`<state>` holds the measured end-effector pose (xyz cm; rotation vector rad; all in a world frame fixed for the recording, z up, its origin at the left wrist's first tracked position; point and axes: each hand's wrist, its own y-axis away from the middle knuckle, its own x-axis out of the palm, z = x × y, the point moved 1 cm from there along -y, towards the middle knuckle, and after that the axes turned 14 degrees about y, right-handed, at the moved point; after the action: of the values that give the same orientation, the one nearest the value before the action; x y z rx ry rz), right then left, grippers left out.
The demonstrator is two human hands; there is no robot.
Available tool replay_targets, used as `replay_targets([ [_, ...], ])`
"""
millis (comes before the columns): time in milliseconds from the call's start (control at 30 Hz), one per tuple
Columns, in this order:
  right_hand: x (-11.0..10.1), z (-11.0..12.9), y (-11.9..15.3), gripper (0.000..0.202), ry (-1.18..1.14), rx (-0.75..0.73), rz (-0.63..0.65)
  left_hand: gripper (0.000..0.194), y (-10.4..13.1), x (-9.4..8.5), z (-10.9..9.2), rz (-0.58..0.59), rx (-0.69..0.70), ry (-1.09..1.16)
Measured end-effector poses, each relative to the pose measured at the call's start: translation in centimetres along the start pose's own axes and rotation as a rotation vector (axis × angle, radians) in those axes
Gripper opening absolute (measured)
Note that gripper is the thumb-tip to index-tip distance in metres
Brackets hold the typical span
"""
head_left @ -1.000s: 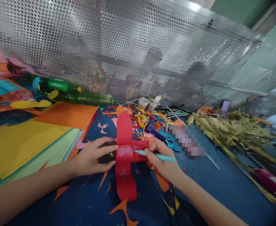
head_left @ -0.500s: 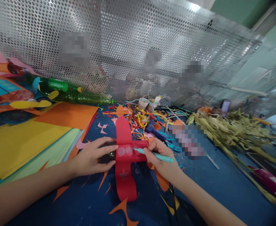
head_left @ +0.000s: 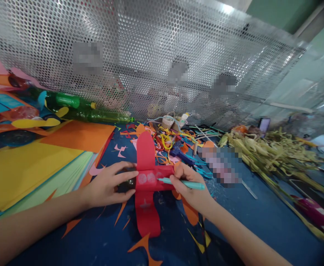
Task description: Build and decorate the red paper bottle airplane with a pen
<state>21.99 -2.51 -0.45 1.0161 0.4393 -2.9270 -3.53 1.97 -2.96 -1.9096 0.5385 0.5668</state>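
Observation:
A red paper airplane (head_left: 147, 218) wrapped round a dark bottle lies on the blue table, its wings pointing up and down the view. Light circles show on its body and a faint star on the lower wing. From the left, my left hand (head_left: 110, 183) grips the bottle's dark end, fingers curled round it. My right hand (head_left: 188, 184) pinches a light teal marker (head_left: 192, 184), whose tip meets the red body just right of the circles.
Coloured paper sheets (head_left: 26, 162) lie left, green bottles (head_left: 87, 111) behind them. Paper scraps and a blue glue gun (head_left: 182, 153) sit beyond the airplane. Dried husks (head_left: 272, 155) lie right. A perforated metal screen (head_left: 145, 48) stands at the back.
The marker tip has shifted slightly down and right on the red body, my right hand moving a little with it. The upper wing stands slightly higher. My left hand keeps its hold.

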Motion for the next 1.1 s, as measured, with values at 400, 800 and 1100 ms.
replay_targets([
  [400, -0.16, -0.20, -0.07, 0.025, -0.022, 0.054, -0.018, 0.037, -0.06, 0.02, 0.04, 0.024, -0.003, -0.003],
  [800, -0.25, -0.12, -0.39, 0.024, -0.045, 0.069, 0.031, 0.038, 0.16, 0.04, 0.15, 0.027, -0.006, -0.027],
  [1100, -0.12, -0.48, 0.04, 0.024, -0.056, 0.076, 0.073, 0.036, 0.30, 0.10, 0.19, 0.030, -0.002, -0.042],
])
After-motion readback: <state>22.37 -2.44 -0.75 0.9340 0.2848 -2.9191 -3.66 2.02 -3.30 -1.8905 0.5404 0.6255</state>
